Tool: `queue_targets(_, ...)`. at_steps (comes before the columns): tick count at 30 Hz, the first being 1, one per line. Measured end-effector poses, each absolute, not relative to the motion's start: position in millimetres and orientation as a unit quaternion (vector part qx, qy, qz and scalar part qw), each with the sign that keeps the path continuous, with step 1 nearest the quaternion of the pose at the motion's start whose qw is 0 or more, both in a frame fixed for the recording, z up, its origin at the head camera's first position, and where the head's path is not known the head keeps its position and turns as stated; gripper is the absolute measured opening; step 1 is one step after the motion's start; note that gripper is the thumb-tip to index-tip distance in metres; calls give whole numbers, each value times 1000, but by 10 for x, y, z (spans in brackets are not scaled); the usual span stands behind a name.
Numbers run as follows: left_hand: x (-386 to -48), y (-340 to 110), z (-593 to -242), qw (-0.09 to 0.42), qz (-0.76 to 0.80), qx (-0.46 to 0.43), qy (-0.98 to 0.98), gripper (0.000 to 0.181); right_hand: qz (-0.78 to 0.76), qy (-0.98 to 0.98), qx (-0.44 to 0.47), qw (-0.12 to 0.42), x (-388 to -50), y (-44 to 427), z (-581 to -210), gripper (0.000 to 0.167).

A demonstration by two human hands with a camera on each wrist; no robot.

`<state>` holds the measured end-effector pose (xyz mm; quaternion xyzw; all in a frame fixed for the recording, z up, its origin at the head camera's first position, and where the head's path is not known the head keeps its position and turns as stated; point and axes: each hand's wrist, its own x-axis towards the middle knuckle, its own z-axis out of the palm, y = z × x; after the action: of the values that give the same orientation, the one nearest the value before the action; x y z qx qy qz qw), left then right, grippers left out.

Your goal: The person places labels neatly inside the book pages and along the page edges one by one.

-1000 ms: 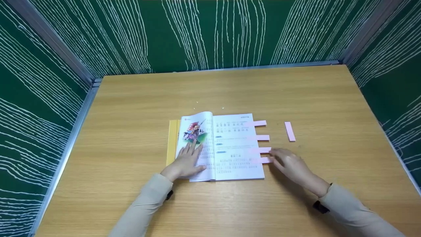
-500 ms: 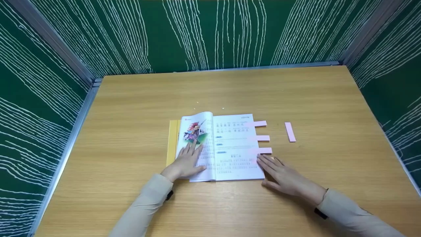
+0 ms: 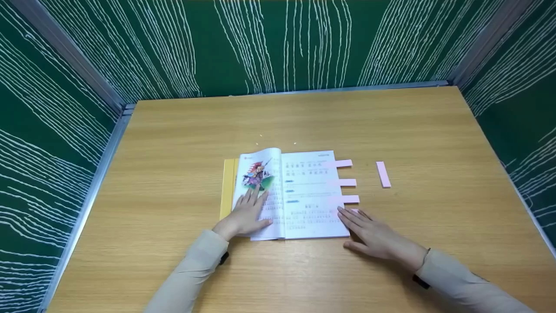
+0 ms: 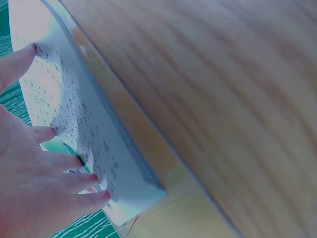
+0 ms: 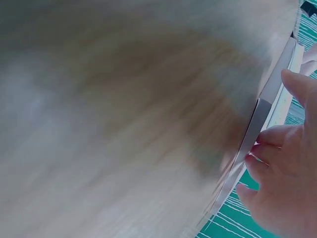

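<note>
Both hands (image 3: 245, 215) rest with fingers extended on the book (image 3: 310, 184).

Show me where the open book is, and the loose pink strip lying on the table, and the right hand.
Open book (image 3: 299, 193): head view, on the right-hand page near the fold.
Loose pink strip (image 3: 383, 174): head view, middle of its length.
Right hand (image 3: 374, 234): head view, back of the hand.
</note>
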<state>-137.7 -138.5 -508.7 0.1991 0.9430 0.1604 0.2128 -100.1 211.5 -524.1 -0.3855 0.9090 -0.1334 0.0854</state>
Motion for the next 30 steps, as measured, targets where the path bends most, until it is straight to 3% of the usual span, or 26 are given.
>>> queue_targets(16,-1366,-1373,-5095,218,154,201,943,81,-112,906,-386,131,-1046,1977,-5201,71)
queue_targets(30,-1379,-1379,-5130,212,151,199,945,81,-108,903,-393,135,-1064,1917,-5211,72)
